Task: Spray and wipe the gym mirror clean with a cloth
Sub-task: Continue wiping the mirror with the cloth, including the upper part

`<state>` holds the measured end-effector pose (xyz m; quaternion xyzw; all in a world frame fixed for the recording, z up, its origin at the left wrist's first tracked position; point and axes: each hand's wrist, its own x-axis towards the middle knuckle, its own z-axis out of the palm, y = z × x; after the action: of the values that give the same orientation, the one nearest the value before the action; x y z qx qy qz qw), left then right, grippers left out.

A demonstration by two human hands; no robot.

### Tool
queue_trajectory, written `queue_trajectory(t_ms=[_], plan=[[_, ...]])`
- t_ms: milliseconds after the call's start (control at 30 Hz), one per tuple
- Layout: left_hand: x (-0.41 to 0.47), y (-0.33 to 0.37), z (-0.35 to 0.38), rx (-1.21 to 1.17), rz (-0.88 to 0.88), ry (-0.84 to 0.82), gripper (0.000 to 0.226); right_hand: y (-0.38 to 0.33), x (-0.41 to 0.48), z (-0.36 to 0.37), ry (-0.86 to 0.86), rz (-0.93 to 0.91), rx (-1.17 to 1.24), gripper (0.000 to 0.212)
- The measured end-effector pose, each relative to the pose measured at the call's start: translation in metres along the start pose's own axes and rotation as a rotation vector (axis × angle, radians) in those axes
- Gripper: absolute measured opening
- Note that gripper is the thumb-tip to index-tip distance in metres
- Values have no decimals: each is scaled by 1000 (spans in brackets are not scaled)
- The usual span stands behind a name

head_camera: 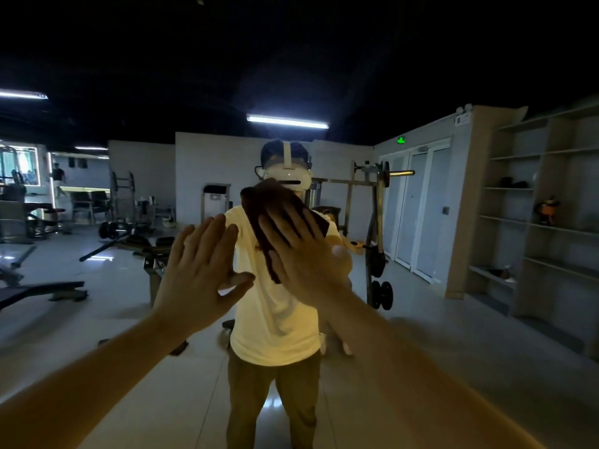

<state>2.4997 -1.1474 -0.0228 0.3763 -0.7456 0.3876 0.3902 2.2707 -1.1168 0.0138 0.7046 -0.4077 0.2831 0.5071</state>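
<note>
The gym mirror (421, 351) fills the whole view and reflects the room and my own body. My right hand (301, 254) lies flat with straight fingers on a dark red-brown cloth (275, 202), pressing it against the glass at chest height. The cloth sticks out above and to the left of the fingers. My left hand (201, 270) is just to its left, fingers straight and spread, palm toward the glass, holding nothing. Whether it touches the mirror I cannot tell. No spray bottle is in view.
In the reflection: weight benches (39, 290) at the left, a barbell rack (376, 234) with plates at the right, wall shelves (534, 222) at the far right, and a glossy tiled floor (421, 400).
</note>
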Motion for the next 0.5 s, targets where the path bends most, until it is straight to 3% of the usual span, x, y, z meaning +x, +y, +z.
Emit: queue_trajectory(t_ms=[67, 133, 233, 400, 500], plan=[[13, -4, -12, 4, 10, 37, 87, 37, -5, -11, -54, -89, -125, 56], [32, -8, -19, 20, -8, 31, 89, 75, -8, -25, -70, 2, -184, 58], [63, -15, -23, 79, -45, 1, 100, 124, -13, -46, -23, 229, -212, 62], [100, -36, -19, 73, -90, 66, 110, 178, 1, -72, 134, 815, -130, 62], [103, -38, -6, 65, -86, 85, 111, 150, 38, -59, 237, 894, -83, 63]])
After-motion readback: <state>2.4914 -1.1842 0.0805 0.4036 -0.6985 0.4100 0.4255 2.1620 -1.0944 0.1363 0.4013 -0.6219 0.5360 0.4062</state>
